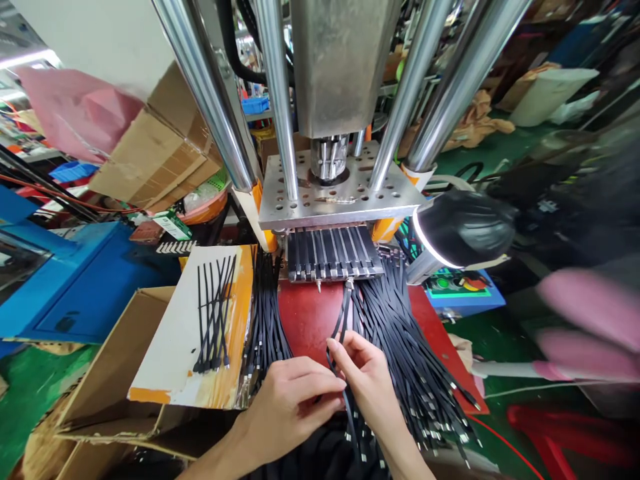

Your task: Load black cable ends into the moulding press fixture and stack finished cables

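Note:
Short black flat cables with metal plugs are between my hands. My right hand (367, 373) pinches a black cable (343, 312) between thumb and fingers, and its upper end reaches toward the front of the press fixture. Beside it my left hand (300, 397) is closed, fingertips at the same cables; what exactly lies inside them is hidden. A black slotted fixture (333, 252) sits under the metal press plate (340, 200). To the right spreads a large bundle of black cables (410, 353), and a smaller bundle (269, 307) lies to the left.
On the left, a white board (165, 340) edged with orange tape carries several black cables. An open cardboard box (115, 360) stands below it. A ring-lit lamp (460, 227) is at the right of the press. Steel columns (205, 87) rise around the press above the red base (305, 320).

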`<state>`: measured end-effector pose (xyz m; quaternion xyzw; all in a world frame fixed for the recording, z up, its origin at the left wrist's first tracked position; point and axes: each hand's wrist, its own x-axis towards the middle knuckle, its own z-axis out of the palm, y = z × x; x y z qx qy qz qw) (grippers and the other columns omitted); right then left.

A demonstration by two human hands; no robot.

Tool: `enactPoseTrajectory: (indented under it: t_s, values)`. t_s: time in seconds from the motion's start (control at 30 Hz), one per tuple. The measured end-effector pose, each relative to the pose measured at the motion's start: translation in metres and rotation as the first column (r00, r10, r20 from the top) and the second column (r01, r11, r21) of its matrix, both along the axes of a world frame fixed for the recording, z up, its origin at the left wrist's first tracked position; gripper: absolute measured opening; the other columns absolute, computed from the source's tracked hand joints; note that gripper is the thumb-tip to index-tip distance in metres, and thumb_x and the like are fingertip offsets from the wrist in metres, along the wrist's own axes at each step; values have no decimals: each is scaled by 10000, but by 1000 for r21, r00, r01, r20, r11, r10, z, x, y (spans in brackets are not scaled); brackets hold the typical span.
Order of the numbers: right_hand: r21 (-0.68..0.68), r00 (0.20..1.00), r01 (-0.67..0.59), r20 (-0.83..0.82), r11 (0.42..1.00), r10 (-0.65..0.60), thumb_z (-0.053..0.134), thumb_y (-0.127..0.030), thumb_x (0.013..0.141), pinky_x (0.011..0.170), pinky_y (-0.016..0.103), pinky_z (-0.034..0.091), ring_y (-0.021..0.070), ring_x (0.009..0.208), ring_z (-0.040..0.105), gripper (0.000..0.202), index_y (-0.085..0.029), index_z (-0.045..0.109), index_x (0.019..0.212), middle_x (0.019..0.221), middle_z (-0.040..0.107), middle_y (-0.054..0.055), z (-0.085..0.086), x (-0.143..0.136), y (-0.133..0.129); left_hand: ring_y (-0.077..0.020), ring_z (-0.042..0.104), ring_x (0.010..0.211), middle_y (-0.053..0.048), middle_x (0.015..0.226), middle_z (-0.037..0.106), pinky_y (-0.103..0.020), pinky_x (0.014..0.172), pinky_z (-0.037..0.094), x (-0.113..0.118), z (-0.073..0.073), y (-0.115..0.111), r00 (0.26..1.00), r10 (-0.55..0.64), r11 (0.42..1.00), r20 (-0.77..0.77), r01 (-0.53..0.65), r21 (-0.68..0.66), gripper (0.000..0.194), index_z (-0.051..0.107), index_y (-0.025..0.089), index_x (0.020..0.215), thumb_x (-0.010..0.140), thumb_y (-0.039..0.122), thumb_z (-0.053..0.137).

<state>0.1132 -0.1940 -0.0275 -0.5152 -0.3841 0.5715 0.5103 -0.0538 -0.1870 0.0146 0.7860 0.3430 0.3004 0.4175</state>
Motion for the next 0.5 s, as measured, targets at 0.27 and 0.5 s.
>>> enactPoseTrajectory:
  t_s: [0.27, 0.5]
  values:
    - [-40, 982, -160, -105, 986, 155, 664, -626, 909, 498, 205, 336, 82, 506, 390, 496, -183, 517, 739, 598, 425, -64, 3, 0, -23, -154, 659, 817, -46, 923, 687, -265, 783, 536, 10, 41, 20, 999, 27, 990, 27, -31, 136, 40, 633, 205, 943, 971, 197, 606]
    - [-68, 967, -163, 186, 984, 173, 602, -619, 950, 523, 234, 486, 130, 562, 572, 466, -197, 782, 1029, 788, 639, 47, 21, 36, -77, -85, 536, 514, 31, 656, 601, -175, 485, 448, 6, 58, 23, 980, 73, 804, 186, 52, -592, 235, 527, 199, 830, 941, 360, 657]
